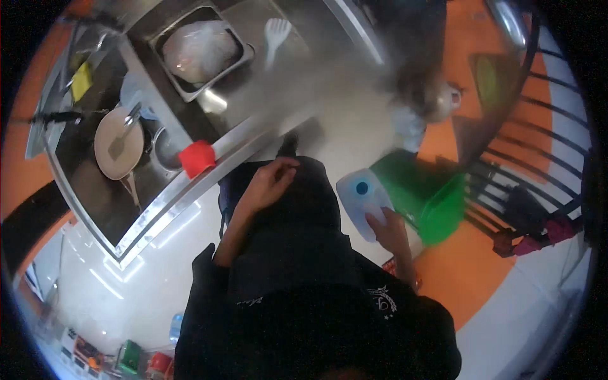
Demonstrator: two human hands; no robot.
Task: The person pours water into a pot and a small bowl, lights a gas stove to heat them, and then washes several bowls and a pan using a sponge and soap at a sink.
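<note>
My right hand (391, 233) grips a whitish plastic jug (360, 212) with a blue cap, just beside a green bin (446, 206). The thumb lies across the jug's side, while the other fingers are partly hidden. In front of my dark clothing is my left hand (269, 185), its fingers loosely bent with nothing visible in them. Near that hand, a red cloth (197, 158) hangs over the front edge of the steel sink.
The sink at left holds a pan (118, 144) with a spatula across it and a metal pot (168, 151). On the steel counter stand a metal tray (237, 63) with a plastic-wrapped bundle and a white slotted utensil (277, 35). A dark rack (538, 139) lies right.
</note>
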